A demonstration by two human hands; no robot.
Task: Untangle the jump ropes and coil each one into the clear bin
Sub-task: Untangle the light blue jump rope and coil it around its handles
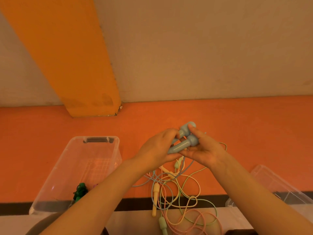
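Both hands, the left hand (157, 146) and right hand (203, 148), grip the two blue handles (183, 143) at mid-frame, long axes slanting lower left to upper right, with the bin (74, 168) lower left, nearer the left hand.

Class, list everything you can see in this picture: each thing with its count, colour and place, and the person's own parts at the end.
blue handles: two, pale blue, held side by side in both hands above the floor.
tangled ropes: several cords, blue, green, yellow and pink, in a heap on the floor below the hands.
yellow handle: one, pale yellow, lying in the tangle.
green handle: one, pale green, at the near edge of the tangle.
clear bin: one, transparent, on the floor to the left, with a dark green item inside.
second clear container: one, transparent, at the right edge, partly out of view.
pillar: one, orange, against the wall.
left hand: one, gripping the blue handles.
right hand: one, gripping the blue handles.
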